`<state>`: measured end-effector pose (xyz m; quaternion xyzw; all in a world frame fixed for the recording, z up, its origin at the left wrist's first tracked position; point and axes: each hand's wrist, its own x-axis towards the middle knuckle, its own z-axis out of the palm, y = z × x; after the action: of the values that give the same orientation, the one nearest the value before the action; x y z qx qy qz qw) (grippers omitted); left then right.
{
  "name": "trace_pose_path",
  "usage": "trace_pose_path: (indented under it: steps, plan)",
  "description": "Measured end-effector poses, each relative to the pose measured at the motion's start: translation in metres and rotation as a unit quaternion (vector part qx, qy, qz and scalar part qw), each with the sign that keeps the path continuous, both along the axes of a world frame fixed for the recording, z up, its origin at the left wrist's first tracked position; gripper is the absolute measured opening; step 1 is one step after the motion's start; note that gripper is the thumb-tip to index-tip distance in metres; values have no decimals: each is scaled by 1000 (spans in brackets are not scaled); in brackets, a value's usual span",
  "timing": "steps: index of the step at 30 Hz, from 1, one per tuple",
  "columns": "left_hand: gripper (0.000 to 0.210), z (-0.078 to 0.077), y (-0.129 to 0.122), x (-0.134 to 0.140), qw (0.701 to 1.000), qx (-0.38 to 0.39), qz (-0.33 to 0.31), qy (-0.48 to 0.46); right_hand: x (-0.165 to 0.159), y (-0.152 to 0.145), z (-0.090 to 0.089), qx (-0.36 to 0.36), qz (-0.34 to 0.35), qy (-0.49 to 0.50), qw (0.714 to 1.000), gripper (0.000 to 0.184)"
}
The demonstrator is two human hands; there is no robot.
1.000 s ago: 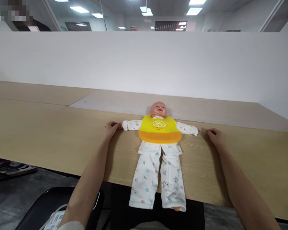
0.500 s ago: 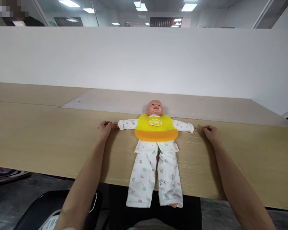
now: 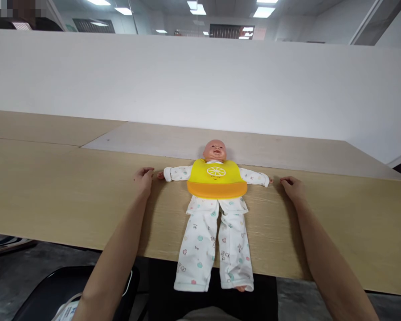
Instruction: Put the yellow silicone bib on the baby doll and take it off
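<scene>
A baby doll lies on its back on the table, arms stretched out to both sides. It wears white patterned pyjamas and a yellow bib with a white citrus slice and an orange catch pocket along the bottom. The trouser legs hang past the table's front edge, and one bare foot shows. Just outside the doll's hand on the left side of the view, my left hand rests with its fingers curled together, holding nothing. My right hand rests beyond the doll's other hand, fingers pinched together with nothing visible in them. Neither hand touches the doll.
The wooden table runs across the view, with a paler panel behind the doll. A white partition rises at the back. Below on the left stand a black chair and shoes. A person is partly visible at top left.
The view has tilted slightly. My hands and the doll look almost unmoved.
</scene>
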<state>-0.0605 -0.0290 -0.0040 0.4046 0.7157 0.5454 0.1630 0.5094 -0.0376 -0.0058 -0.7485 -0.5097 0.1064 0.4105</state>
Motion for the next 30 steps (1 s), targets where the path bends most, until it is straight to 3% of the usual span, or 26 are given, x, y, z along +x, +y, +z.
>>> trace_pose_path:
  steps: [4,14,17,20,24,26,30]
  plan:
    - [16,5,-3,9,995,10,11,-99,-5,-2,5,-19,-1,-6,1000,24]
    - [15,7,-7,14,995,16,43,-86,-1,-2,0,-14,7,-1,1000,22]
    - [13,16,-6,23,993,49,50,-95,-6,1,7,-34,-2,-8,999,26]
    - [13,35,7,48,988,103,-12,-112,-35,14,28,-9,23,-31,999,31]
    - [17,56,45,97,975,113,-154,-109,-103,48,56,25,174,16,984,30]
    - [17,58,66,118,965,48,-210,-150,-136,69,61,-18,200,76,977,32]
    - [19,48,94,145,948,-18,-252,-193,-180,102,56,-72,242,164,953,29]
